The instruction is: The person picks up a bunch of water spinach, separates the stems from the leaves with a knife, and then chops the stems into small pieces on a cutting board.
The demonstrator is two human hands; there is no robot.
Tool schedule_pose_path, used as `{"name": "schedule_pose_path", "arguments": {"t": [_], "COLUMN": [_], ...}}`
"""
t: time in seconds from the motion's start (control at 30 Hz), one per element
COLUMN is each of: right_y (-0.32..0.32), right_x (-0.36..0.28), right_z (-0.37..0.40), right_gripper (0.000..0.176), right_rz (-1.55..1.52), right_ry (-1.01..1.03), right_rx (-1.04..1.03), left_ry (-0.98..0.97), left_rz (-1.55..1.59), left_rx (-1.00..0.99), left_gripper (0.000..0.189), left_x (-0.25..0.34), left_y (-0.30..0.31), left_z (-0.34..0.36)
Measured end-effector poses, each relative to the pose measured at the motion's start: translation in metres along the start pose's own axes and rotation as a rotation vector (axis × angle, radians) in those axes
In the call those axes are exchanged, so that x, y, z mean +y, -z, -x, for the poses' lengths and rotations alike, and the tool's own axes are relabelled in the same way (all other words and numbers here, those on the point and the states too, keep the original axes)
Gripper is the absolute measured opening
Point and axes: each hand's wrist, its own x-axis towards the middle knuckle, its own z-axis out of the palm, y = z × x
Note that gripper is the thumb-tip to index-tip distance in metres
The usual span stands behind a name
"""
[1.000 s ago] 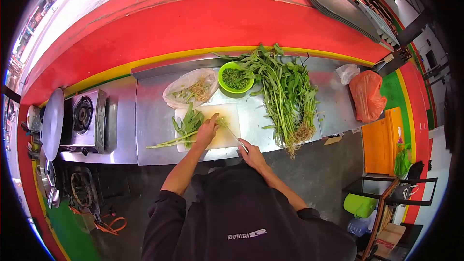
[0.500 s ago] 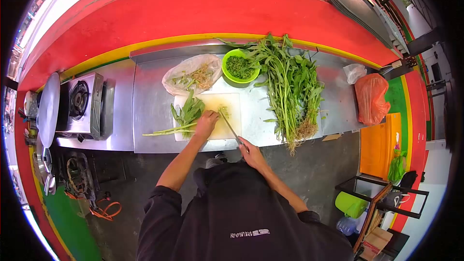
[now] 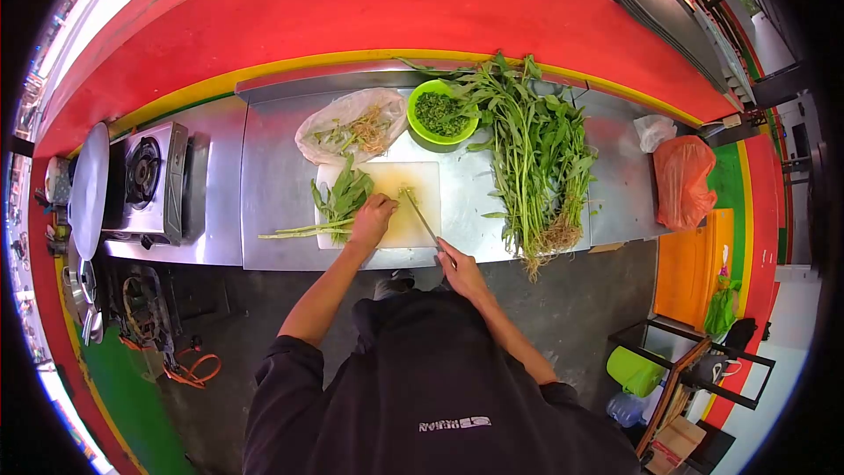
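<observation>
My right hand (image 3: 460,269) is closed round the handle of a knife (image 3: 422,218), whose blade lies over the white cutting board (image 3: 428,178). My left hand (image 3: 373,218) is closed at the cut end of leafy greens (image 3: 344,196); their stems (image 3: 308,230) stick out past the board's left edge. Small green cut bits (image 3: 407,194) lie by the blade tip. Behind the board are a clear plastic bag (image 3: 325,125) with roots and scraps, and a green bowl (image 3: 442,114) of chopped greens. A large bunch of rooted greens (image 3: 536,158) lies to the right.
A gas stove (image 3: 148,180) stands on the steel counter (image 3: 264,167) at the left, beside a large round lid (image 3: 89,189). At the right are an orange plastic bag (image 3: 683,181) and a small clear bag (image 3: 654,133). A red wall (image 3: 352,13) runs along the back.
The view has shifted slightly. My left hand has moved a little left, away from the knife blade. The knife remains in my right hand.
</observation>
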Motion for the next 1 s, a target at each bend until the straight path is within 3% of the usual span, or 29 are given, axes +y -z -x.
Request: {"name": "schedule_pose_path", "arguments": {"t": [0.23, 0.6, 0.93, 1.0], "right_y": [-0.001, -0.016, -0.018, -0.022], "right_x": [-0.004, 0.007, -0.003, -0.002], "right_z": [-0.002, -0.001, 0.005, 0.006], "right_gripper": [0.045, 0.042, 0.039, 0.036], "right_rz": [0.046, 0.056, 0.109, 0.109], "right_ry": [0.02, 0.193, 0.061, 0.217], "right_rx": [-0.063, 0.056, 0.023, 0.139], "left_ry": [0.016, 0.01, -0.039, -0.044], "left_rz": [0.034, 0.012, -0.044, -0.05], "left_rx": [0.027, 0.028, 0.002, -0.005], "left_gripper": [0.012, 0.012, 0.017, 0.018], "left_x": [-0.003, 0.004, 0.005, 0.006], "left_y": [-0.001, 0.004, 0.006, 0.007], "left_z": [-0.001, -0.002, -0.002, -0.002]}}
